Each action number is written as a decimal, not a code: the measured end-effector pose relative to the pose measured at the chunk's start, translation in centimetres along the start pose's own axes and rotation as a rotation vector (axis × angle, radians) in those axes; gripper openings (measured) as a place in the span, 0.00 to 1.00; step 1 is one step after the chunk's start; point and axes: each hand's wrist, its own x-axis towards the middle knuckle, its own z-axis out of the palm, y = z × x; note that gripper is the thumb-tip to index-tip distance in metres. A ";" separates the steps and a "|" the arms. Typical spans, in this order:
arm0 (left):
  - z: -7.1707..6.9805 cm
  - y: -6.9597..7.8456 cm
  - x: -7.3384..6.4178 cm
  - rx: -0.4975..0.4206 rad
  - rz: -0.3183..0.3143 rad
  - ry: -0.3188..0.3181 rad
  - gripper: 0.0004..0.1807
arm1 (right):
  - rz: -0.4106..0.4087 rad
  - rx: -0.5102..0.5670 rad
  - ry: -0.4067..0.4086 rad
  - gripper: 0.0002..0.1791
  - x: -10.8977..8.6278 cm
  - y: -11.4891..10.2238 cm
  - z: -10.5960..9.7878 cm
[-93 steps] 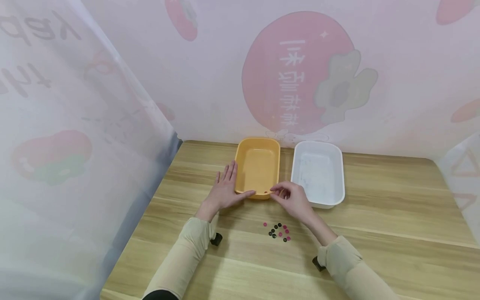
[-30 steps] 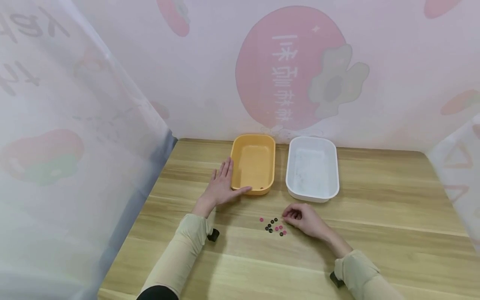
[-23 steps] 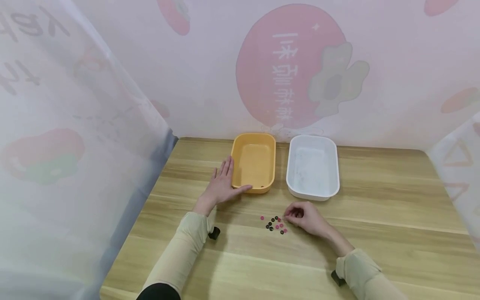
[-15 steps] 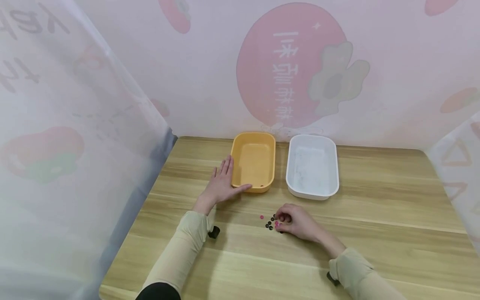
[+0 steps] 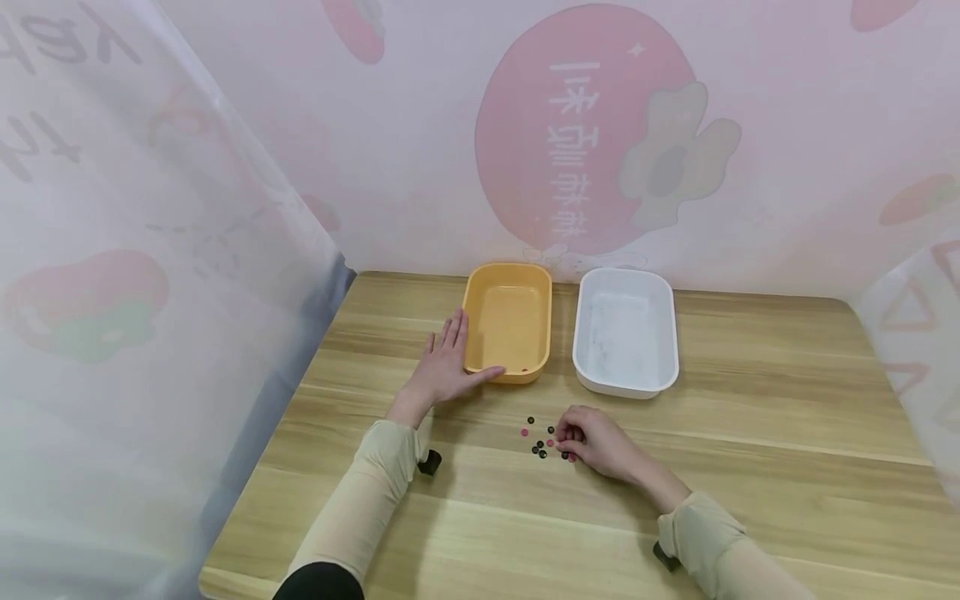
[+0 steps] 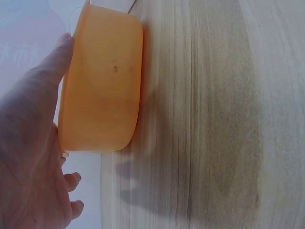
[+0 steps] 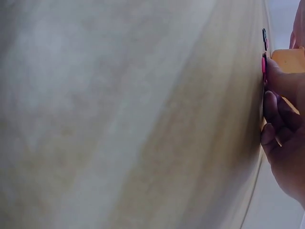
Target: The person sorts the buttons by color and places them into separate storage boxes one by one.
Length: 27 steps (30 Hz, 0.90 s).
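1. Left hand (image 5: 438, 371): grip spread against the orange rectangular plastic tub (image 5: 513, 321); fingers along its left side, thumb over the near rim.
2. Right hand (image 5: 596, 442): fingers bent, fingertips down at the right side of the disc cluster; cannot tell if the grip pinches a disc.
3. Small round black discs (image 5: 531, 420) and small round pink discs (image 5: 524, 432) lie loosely mixed on the wood-grain bench (image 5: 750, 417), nearer the person than both tubs; some partly hidden by the right hand.
4. Orange tub has a tiny reddish spot at its near inside end, too small to identify.
5. White rectangular plastic tub (image 5: 626, 392) sits just right of the orange one, apart from it.
6. Pale printed fabric (image 5: 412, 150) hangs behind; beige sleeves (image 5: 360, 500) on both arms.
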 end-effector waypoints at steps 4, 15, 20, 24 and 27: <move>0.2 -0.1 -0.1 0.000 -0.002 -0.007 0.72 | 0.041 0.033 0.001 0.07 -0.1 0.1 0.2; 0.1 0.1 0.4 0.001 0.007 0.003 0.72 | 0.124 0.250 0.114 0.06 -0.2 0.4 -1.0; -0.1 0.2 0.4 0.005 0.003 0.005 0.71 | 0.144 0.251 0.162 0.08 -0.3 0.0 -1.3; -0.2 0.2 0.1 -0.001 0.001 0.007 0.70 | 0.130 0.266 0.228 0.08 -0.1 -1.0 -1.6; -0.2 0.1 -0.1 -0.008 -0.001 0.004 0.70 | 0.099 0.276 0.258 0.08 0.0 -2.0 -2.1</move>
